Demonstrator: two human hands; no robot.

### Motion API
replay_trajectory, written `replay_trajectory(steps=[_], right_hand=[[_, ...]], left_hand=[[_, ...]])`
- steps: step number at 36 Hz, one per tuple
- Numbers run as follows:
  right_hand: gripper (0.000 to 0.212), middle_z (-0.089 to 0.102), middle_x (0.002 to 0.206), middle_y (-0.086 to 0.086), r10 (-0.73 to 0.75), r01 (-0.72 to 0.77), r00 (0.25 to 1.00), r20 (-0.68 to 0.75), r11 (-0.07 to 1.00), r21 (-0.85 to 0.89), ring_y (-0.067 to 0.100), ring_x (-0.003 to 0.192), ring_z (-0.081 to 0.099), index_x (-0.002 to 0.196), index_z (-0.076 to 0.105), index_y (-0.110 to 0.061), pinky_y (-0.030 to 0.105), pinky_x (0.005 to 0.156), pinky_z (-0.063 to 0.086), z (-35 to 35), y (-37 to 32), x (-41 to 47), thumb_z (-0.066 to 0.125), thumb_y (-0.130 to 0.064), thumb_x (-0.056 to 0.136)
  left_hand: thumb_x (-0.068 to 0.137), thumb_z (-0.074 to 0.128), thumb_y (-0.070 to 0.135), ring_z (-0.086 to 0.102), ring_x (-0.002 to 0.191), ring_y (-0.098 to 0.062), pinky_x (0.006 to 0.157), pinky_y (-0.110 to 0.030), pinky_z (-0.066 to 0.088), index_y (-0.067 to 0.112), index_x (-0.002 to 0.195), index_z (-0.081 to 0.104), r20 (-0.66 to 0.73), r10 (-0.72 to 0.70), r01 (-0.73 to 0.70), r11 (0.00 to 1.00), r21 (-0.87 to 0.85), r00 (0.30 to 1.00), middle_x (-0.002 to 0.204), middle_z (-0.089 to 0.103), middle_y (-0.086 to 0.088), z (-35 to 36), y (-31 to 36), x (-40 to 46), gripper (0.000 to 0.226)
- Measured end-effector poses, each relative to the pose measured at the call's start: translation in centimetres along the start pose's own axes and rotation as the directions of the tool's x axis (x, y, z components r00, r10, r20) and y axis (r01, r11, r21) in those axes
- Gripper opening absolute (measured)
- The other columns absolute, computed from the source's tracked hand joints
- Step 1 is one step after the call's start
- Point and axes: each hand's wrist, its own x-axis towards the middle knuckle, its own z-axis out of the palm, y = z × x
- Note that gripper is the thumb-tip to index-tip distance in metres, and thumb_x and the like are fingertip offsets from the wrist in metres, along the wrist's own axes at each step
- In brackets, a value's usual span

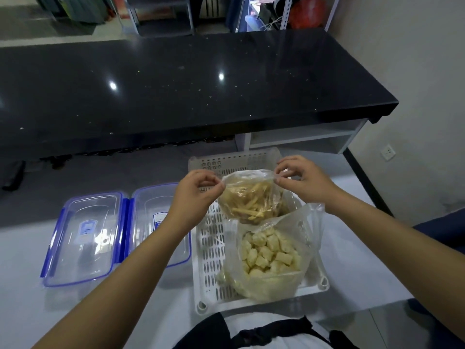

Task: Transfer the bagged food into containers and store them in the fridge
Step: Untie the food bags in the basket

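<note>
My left forearm crosses in front of the right-hand container [161, 222], hiding much of its lid and the blue-and-white label stuck to it; the label on the left-hand container [88, 238] shows more fully, but the print on both is too blurred for me to read. Glare sits on that left lid as well. My left hand [198, 191] and my right hand [299, 178] are held apart, each pinching the thin rim of the bag of strips [251, 200] between thumb and fingertips, stretching its mouth open above the far end of the white basket [214, 248]. The bag is clear, crinkled plastic, packed with pale yellow sticks (fries or some cut vegetable, I cannot tell which). Nearer to me in the same basket lies the bag of chunks [269, 255], also clear, full of cream-coloured lumps, its loose top flopped toward my right arm. The basket stands on the light table [25, 248], just beside the two blue-clipped containers, with the black counter [176, 84] beyond
</note>
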Motion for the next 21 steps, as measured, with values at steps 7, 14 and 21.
replay_trajectory(steps=[7,14,21], right_hand=[[0.033,0.058,0.127,-0.015,-0.053,0.058,0.992,0.114,0.998,-0.039,0.002,0.114,0.058,0.113,0.067,-0.039,0.024,0.090,0.048,-0.9,-2.9,1.3,0.079,-0.038,0.083],[0.015,0.060,0.111,-0.012,-0.066,0.150,0.978,0.197,0.881,-0.449,0.015,0.110,0.057,0.098,0.066,-0.036,0.034,0.090,0.047,0.4,-5.7,2.9,0.076,-0.037,0.087],[0.012,0.071,0.101,-0.005,-0.150,0.130,0.988,-0.045,0.946,-0.297,0.013,0.097,0.065,0.091,0.077,-0.020,0.035,0.087,0.050,-1.8,-6.1,1.8,0.075,-0.032,0.088]], left_hand=[[0.085,0.078,0.036,0.063,0.108,-0.003,0.096,-0.031,0.054,0.030,0.117,0.066,0.169,0.060,-0.068,0.997,0.044,0.984,0.114,0.067,0.013,-1.4,2.6,1.7,0.035],[0.087,0.075,0.022,0.063,0.096,-0.002,0.082,-0.023,0.052,0.033,0.123,0.066,0.492,0.052,-0.272,0.882,0.386,0.869,0.105,0.065,0.016,-0.4,6.5,4.2,0.038],[0.092,0.071,0.019,0.067,0.076,-0.003,0.072,-0.027,0.060,0.031,0.093,0.074,0.259,0.150,-0.221,0.937,0.270,0.954,0.086,0.071,0.013,-1.8,6.3,4.1,0.013]])
